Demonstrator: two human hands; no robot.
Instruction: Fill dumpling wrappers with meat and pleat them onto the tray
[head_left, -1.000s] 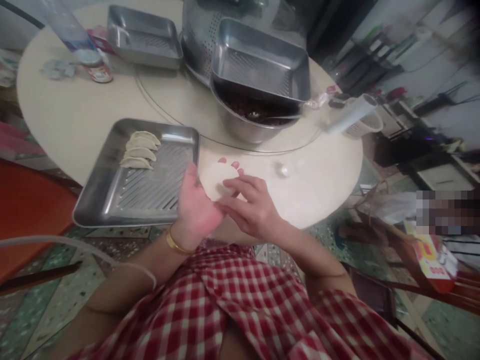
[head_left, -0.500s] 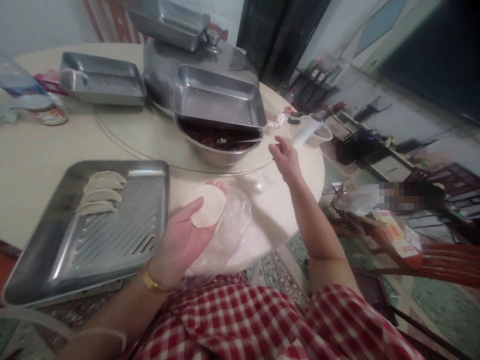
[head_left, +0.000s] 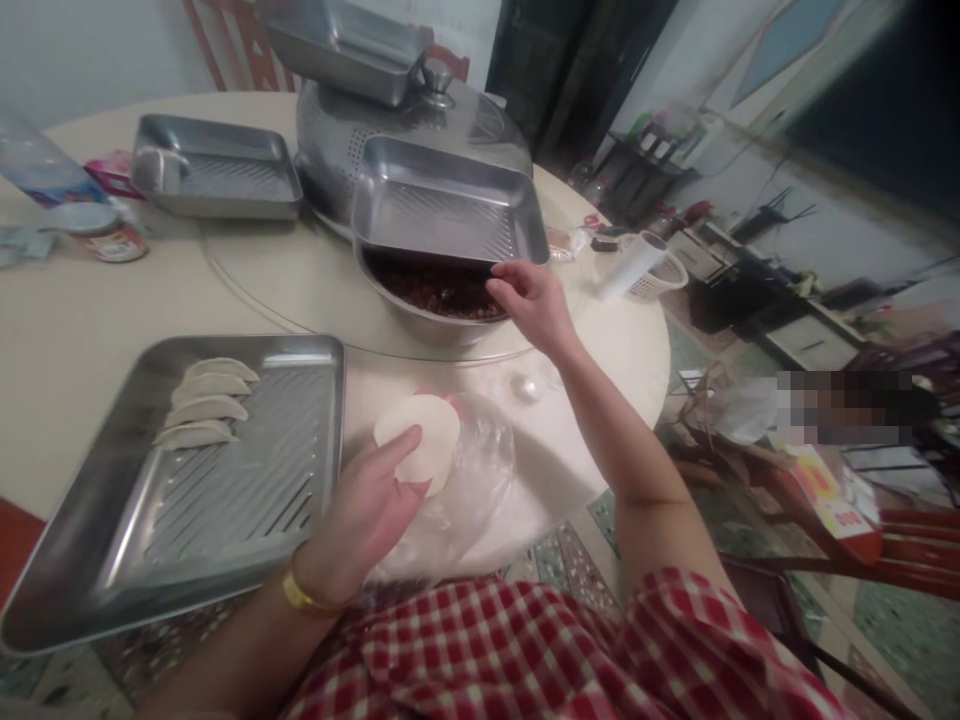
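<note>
My left hand (head_left: 367,505) holds a round white dumpling wrapper (head_left: 418,442) flat across its fingers, thumb resting on it, above a clear plastic sheet (head_left: 472,480) at the table's near edge. My right hand (head_left: 529,300) reaches into the steel bowl (head_left: 420,312) of dark minced filling (head_left: 442,285), fingers curled at the bowl's right rim; what they hold is hidden. A steel tray (head_left: 450,205) lies tilted over the bowl's back. To the left, a ridged steel tray (head_left: 225,480) carries several folded dumplings (head_left: 206,400) in its far left corner.
The round beige table (head_left: 112,310) has a glass turntable (head_left: 300,290) holding a lidded steel steamer (head_left: 397,120) and another tray (head_left: 214,175). A jar lid (head_left: 105,232) and a plastic bottle (head_left: 41,165) stand far left. A white basket (head_left: 652,272) sits at the right edge.
My right hand left the wrapper, swung out to the right, then came back to the filling bowl. My left hand kept the wrapper. The view tilted up.
</note>
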